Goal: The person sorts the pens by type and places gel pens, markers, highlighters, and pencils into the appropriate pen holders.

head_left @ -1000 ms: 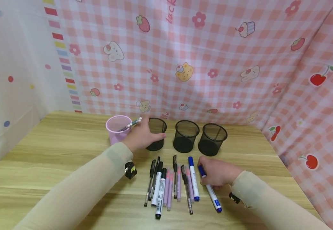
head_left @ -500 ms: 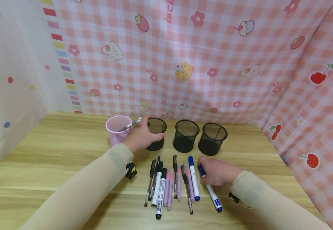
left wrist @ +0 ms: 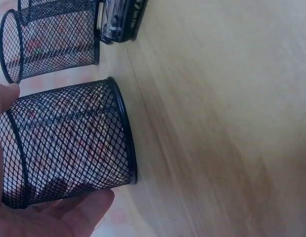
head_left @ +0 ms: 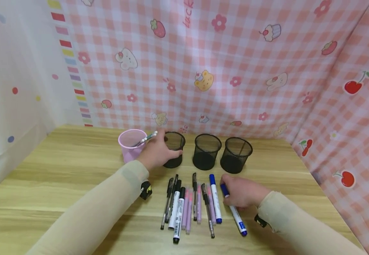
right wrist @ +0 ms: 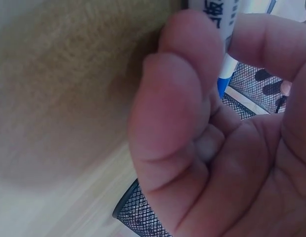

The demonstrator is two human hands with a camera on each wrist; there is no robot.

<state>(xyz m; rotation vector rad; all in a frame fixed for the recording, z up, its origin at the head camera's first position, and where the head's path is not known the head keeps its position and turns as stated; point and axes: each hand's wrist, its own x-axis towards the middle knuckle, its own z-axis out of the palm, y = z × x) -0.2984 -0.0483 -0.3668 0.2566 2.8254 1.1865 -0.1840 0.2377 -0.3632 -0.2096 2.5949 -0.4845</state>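
My left hand holds the leftmost black mesh pen holder, thumb on the near side and fingers round the far side. In the left wrist view this pen holder fills the left part, with a thumb and fingers about its rim and side. My right hand pinches a blue-capped whiteboard marker that lies at the right end of the row of pens. In the right wrist view the marker shows between thumb and fingers, its ends out of sight. The right hand's lower fingers are curled.
Two more black mesh holders, a middle one and a right one, stand beside the held one. A pink pen holder at left contains pens. Black pens, pink highlighters and markers lie in front.
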